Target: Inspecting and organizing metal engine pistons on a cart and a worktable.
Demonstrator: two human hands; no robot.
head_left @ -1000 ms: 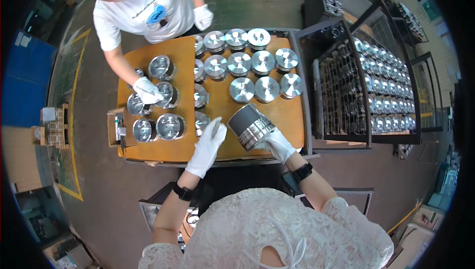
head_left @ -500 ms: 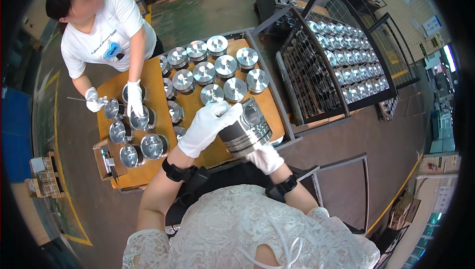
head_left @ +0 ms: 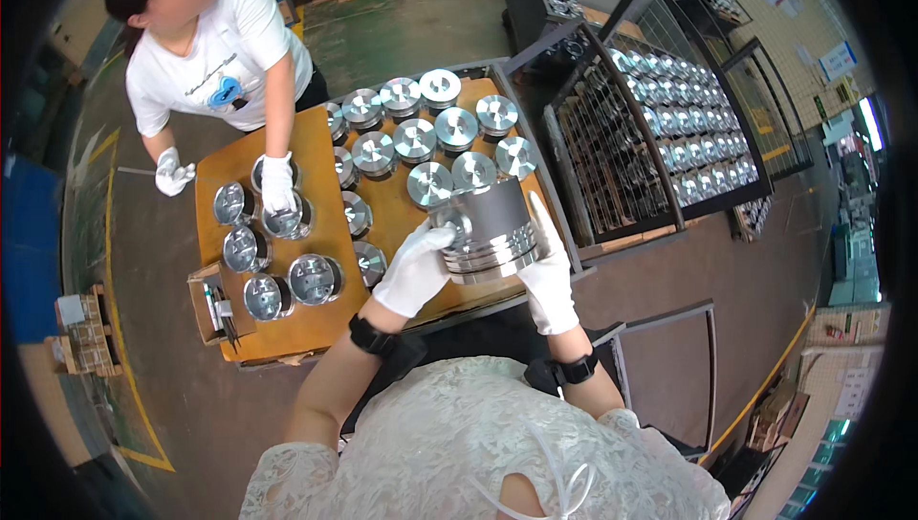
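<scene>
A large piston (head_left: 490, 228) with a dark skirt and shiny ring grooves is held up in front of me, its grooved end toward me. My left hand (head_left: 418, 266), in a white glove, grips its left side near the pin hole. On its right side lies my gloved right hand (head_left: 548, 276), the fingers stretched up along the skirt. Beyond the piston, several more pistons (head_left: 415, 140) stand with round metal tops up on the orange-brown table board (head_left: 402, 209). A raised board (head_left: 320, 161) at the left carries several pistons (head_left: 314, 278) with their hollow ends up.
Across the left board a co-worker (head_left: 215, 51) in white gloves touches a piston with one hand. A small box (head_left: 206, 305) of pens sits at that board's near corner. At the right stands a mesh-sided rack (head_left: 622, 147) full of pistons; a metal frame (head_left: 669, 314) stands nearer me.
The piston has been turned in my hands, its skirt now facing me. My right hand moved up from beneath to its right side. The co-worker's free hand moved away from the pistons.
</scene>
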